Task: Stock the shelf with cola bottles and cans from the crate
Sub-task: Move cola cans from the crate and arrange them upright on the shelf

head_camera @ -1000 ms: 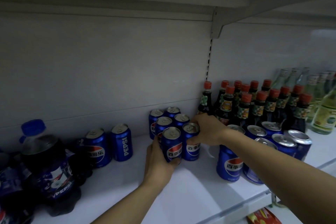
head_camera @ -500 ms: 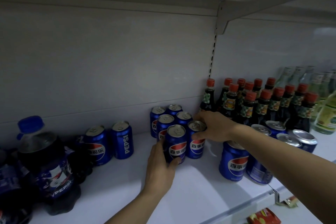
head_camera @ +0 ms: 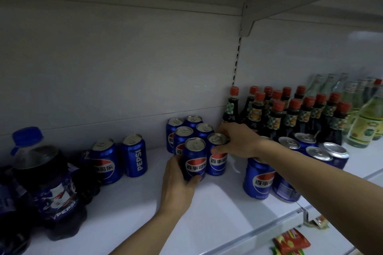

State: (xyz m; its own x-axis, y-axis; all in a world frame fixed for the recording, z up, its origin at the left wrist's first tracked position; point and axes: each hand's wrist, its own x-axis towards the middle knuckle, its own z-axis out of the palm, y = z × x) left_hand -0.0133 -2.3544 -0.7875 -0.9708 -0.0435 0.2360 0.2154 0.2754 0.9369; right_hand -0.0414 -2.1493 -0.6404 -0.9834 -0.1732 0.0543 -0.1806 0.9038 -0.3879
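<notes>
Front-left can [head_camera: 194, 158] stands upright on the white shelf [head_camera: 217, 203], at the near end of a block of six blue cola cans set in two columns running back to the rear wall. The left hand [head_camera: 178, 184] grips it low on the body, thumb curled round its lower right side, fingers hidden behind its left side. Front-right can [head_camera: 217, 154] touches its neighbour. The right hand [head_camera: 238, 141] holds this can near the rim, thumb pressed on its front just below the top, fingers curled over the far side of the lid.

Behind the pair: four more cans [head_camera: 187, 130], tight together, the rearmost near the back panel.

Left of the block, apart from it, two loose cans [head_camera: 122, 157] stand side by side, one showing "PEPSI" down its side. Further left, a large cola bottle [head_camera: 43, 178] with a blue cap, dark liquid, upright; more dark bottles crowd round it at the frame edge, hard to make out.

Right of the block, under the right forearm, another group of cans [head_camera: 259, 180] stands near the shelf's front edge; several silver tops show beyond the arm. Behind them, rows of dark sauce bottles [head_camera: 290, 114] with red caps. Far right, pale green glass bottles [head_camera: 366, 122].

A red snack packet [head_camera: 290, 242] lies on a lower level, bottom right.
</notes>
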